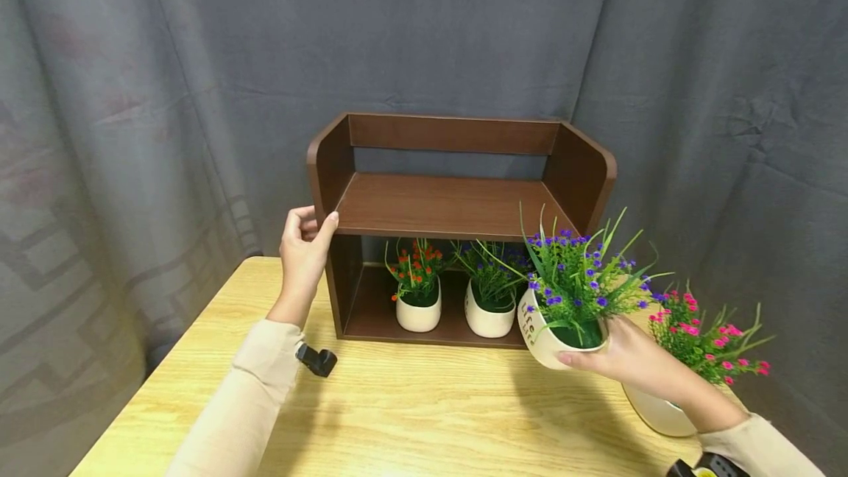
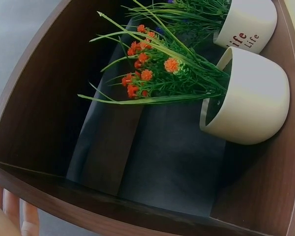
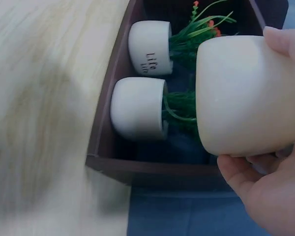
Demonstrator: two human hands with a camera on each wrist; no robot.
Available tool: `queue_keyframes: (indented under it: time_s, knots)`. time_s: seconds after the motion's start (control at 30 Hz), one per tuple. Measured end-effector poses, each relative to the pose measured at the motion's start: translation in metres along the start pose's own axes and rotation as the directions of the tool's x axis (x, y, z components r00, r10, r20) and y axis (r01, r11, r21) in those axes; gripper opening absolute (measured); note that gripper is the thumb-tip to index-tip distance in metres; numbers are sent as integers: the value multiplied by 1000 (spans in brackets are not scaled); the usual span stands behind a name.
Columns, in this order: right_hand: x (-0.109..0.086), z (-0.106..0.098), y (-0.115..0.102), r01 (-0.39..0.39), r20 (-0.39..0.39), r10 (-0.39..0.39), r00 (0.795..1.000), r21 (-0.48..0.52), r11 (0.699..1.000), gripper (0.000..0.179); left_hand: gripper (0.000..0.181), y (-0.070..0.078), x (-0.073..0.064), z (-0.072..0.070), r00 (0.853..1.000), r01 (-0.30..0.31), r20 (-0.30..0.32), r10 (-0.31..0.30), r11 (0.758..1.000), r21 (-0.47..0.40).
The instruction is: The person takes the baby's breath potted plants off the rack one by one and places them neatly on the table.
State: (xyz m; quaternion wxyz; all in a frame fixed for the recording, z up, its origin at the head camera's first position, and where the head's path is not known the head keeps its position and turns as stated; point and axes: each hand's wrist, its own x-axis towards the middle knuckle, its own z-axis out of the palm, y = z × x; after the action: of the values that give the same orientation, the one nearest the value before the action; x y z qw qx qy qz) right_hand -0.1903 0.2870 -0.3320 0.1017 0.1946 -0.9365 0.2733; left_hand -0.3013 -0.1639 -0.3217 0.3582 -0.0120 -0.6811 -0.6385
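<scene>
My left hand [image 1: 301, 260] grips the left side panel of a brown wooden desk shelf [image 1: 444, 205], thumb at its front edge and fingers outside. My right hand [image 1: 636, 355] holds a white flowerpot [image 1: 550, 337] marked "Life", with purple artificial flowers, tilted in front of the shelf's right end. In the right wrist view, thumb and fingers span the pot's body [image 3: 248, 96]. On the lower tier stand an orange-flowered pot [image 1: 419, 313] and a purple-flowered pot [image 1: 489, 316]. The held pot hides the tier's right end in the head view.
A pink-flowered pot [image 1: 662, 411] stands on the light wooden table [image 1: 411, 411] at the right, partly behind my right forearm. The shelf's upper tier [image 1: 444, 201] is a bare board. Grey curtains [image 1: 464, 28] hang behind and beside the table.
</scene>
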Motion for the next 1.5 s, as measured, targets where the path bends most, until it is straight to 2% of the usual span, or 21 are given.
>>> queue_keyframes:
  time_s: [0.2, 0.37, 0.53, 0.63, 0.77, 0.87, 1.03, 1.1, 1.2, 1.37, 1.5]
  knots:
    - [-10, 8, 13, -32, 27, 31, 999, 45, 998, 77, 39, 1, 0, 0, 1000, 3, -1, -3, 1000, -4]
    - [-16, 12, 24, -43, 59, 37, 998, 103, 994, 63, 39, 0, 0, 0, 1000, 14, 3, -14, 1000, 0]
    - [-23, 16, 31, -97, 78, 90, 993, 103, 990, 60, 40, 0, 1, 0, 1000, 20, 10, -19, 1000, -7]
    - [-27, 18, 35, -117, 93, 103, 990, 159, 980, 61, 40, 1, 0, 0, 1000, 17, 9, -17, 1000, -7]
    - [-32, 23, 41, -112, 84, 100, 991, 152, 982, 76, 41, 0, 0, -1, 1000, 17, 8, -17, 1000, 1]
    - [-35, 28, 47, -117, 81, 109, 991, 100, 988, 88, 42, 0, 1, -1, 1000, 17, 12, -17, 1000, 5]
    - [-38, 34, 53, -178, 115, 167, 979, 84, 980, 82, 41, 0, 1, -1, 1000, 18, 15, -18, 1000, 2]
    - [-38, 36, 55, -174, 104, 166, 981, 77, 982, 79, 40, 0, 1, -1, 1000, 18, 16, -18, 1000, -2]
    - [-40, 40, 60, -129, 59, 125, 990, 80, 988, 81, 40, 0, 1, -1, 1000, 22, 21, -22, 1000, -7]
    - [-41, 50, 68, -69, -5, 70, 998, 136, 988, 101, 41, 0, 1, -2, 999, 21, 30, -21, 1000, -10]
    - [-42, 55, 73, -43, -31, 48, 998, 168, 985, 106, 41, -1, 1, -2, 999, 21, 28, -21, 1000, -16]
